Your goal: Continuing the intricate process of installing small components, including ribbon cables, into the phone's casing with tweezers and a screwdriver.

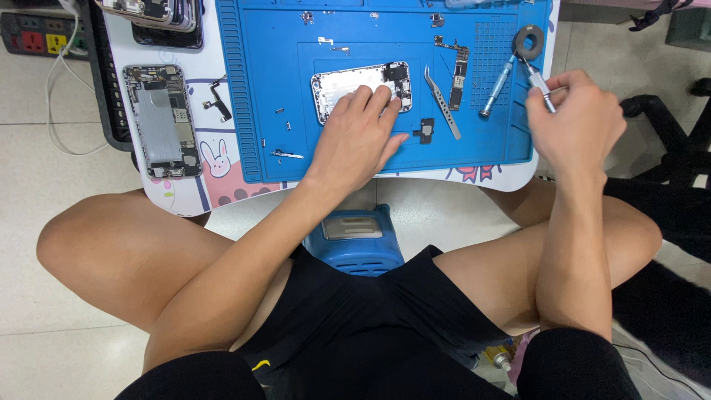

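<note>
While the left hand (355,137) lies flat on the phone shell (361,89), its spread fingers cover the shell's lower right part, so only the upper edge and left end show; the grip there is open, pressing down, not pinching. The shell rests near the middle of the blue mat (259,89), which lies on the small white desk (222,185). The right hand (574,118) is over the mat's right edge, its fingers pinched around a thin silver screwdriver (539,83); the handle is hidden inside the hand and the tip is too fine to make out against the ring-shaped roll (529,37) just above it. A second, blue-handled driver (498,90) lies slanted beside it. Tweezers (442,111) lie just right of the shell, with a narrow circuit board (459,70) beyond them and a small dark part (426,130) near the left thumb. Tiny screws and brackets dot the mat, too small to tell apart. An opened phone (161,122) lies on the desk's left side, near a small flex cable (218,100). More phones (159,15) at the top edge are cut off by the frame, as is a power strip (33,33) on the floor. A blue stool (354,241) shows partly between the knees.
</note>
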